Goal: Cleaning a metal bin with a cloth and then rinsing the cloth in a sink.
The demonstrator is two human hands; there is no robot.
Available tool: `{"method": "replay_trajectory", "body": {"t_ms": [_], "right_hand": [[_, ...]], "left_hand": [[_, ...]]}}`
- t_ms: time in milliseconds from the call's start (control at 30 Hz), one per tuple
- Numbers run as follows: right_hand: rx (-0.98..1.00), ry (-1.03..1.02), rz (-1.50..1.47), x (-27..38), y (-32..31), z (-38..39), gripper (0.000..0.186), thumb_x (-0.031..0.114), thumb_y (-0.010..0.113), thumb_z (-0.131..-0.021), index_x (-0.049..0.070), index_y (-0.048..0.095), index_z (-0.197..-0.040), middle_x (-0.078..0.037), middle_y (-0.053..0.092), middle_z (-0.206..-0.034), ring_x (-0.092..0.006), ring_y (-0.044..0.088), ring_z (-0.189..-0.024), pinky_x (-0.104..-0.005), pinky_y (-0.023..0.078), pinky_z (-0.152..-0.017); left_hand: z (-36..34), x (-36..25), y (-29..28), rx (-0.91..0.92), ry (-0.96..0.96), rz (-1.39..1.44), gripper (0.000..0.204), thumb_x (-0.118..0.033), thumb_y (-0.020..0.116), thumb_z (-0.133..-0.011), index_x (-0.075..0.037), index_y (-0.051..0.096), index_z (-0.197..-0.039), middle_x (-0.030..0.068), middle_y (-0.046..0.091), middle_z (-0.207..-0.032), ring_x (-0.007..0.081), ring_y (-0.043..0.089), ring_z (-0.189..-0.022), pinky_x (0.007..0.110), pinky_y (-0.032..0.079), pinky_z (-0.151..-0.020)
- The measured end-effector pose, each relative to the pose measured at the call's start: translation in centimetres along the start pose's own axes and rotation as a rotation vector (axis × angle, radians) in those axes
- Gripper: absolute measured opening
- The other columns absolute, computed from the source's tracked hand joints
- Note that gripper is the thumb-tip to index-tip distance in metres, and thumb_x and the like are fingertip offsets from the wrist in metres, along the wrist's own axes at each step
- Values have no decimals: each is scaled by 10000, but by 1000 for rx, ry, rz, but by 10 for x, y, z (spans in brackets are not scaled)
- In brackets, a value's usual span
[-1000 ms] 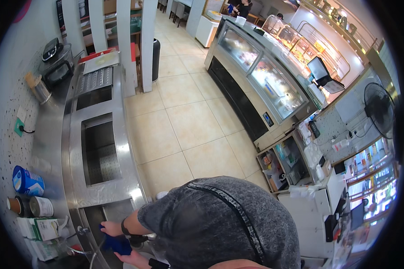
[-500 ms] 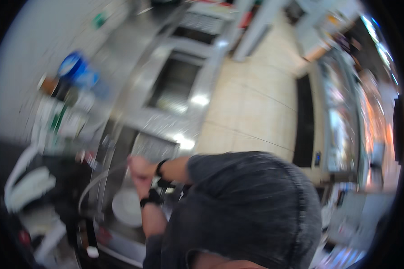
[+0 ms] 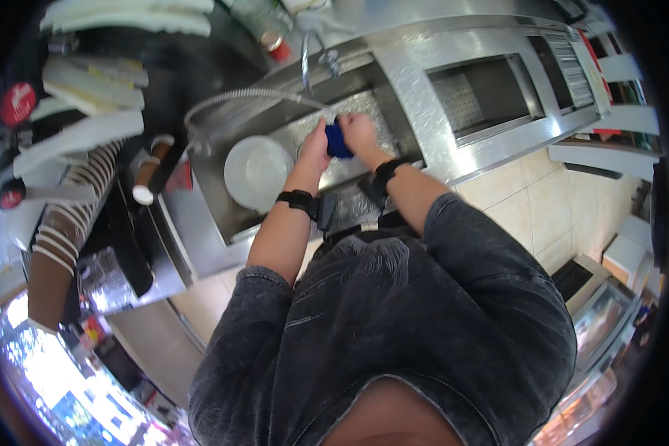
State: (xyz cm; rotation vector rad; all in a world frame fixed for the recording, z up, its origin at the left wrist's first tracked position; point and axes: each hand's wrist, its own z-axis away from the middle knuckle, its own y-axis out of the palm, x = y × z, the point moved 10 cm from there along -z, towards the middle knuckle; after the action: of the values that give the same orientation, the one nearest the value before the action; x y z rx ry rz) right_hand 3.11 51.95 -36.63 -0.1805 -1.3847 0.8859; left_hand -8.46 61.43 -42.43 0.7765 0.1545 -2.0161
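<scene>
Over the metal sink [image 3: 383,85], my left hand [image 3: 316,149] and my right hand [image 3: 359,134] hold a dark blue bundle that looks like a cloth [image 3: 340,140] between them. The fingers of both hands are closed against it, the left on its left side and the right on its upper right. A white round tub [image 3: 254,169] stands in the sink, left of my left hand. The ribbed hose [image 3: 253,93] arches over the sink, and its end reaches close to my hands. Behind them rises a metal faucet [image 3: 305,63].
Stacked paper cups [image 3: 56,249] and white lids [image 3: 119,18] crowd the left side. A brown cup [image 3: 150,175] stands by the sink's left edge. Rightward, the steel counter [image 3: 416,74] has a recessed basin [image 3: 490,93]. A bottle with a red-brown cap [image 3: 275,44] stands at the back.
The view has swung round, so the sink now lies straight ahead and the picture is sharper. The blue cloth now shows between my hands; earlier it was not visible.
</scene>
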Motion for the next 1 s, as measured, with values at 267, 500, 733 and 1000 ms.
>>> {"method": "replay_trajectory", "body": {"t_ms": [267, 500, 733, 1000], "right_hand": [[13, -102, -159, -4, -29, -38, 420, 413, 594, -841, 0, 610, -763, -230, 604, -727, -416, 585, -718, -439, 458, -641], [0, 19, -186, -29, -40, -40, 415, 417, 591, -844, 12, 627, -759, -151, 607, -653, -276, 590, -621, -369, 455, -616], [88, 87, -429, -31, -26, -32, 376, 372, 618, -841, 8, 603, -749, -112, 580, -627, -225, 521, -575, -345, 437, -596], [85, -318, -290, 25, -14, -26, 260, 279, 592, -871, 28, 545, -925, -187, 612, -803, -364, 590, -751, -400, 459, -664]], "left_hand": [[86, -44, 1, 528, -6, 661, 257, -303, 506, -911, -50, 489, -870, 65, 432, -788, 187, 412, -760, 305, 380, -702], [145, -72, 31, 806, 43, 729, 156, -202, 501, -882, -55, 454, -864, 31, 354, -755, 160, 348, -710, 287, 334, -669], [161, -82, 42, 844, 100, 650, 107, -122, 506, -859, -44, 485, -930, 22, 355, -747, 144, 357, -704, 266, 337, -657], [81, -43, 15, 675, 61, 628, 145, -90, 516, -860, -57, 507, -1001, 43, 435, -780, 142, 408, -667, 263, 366, -620]]}}
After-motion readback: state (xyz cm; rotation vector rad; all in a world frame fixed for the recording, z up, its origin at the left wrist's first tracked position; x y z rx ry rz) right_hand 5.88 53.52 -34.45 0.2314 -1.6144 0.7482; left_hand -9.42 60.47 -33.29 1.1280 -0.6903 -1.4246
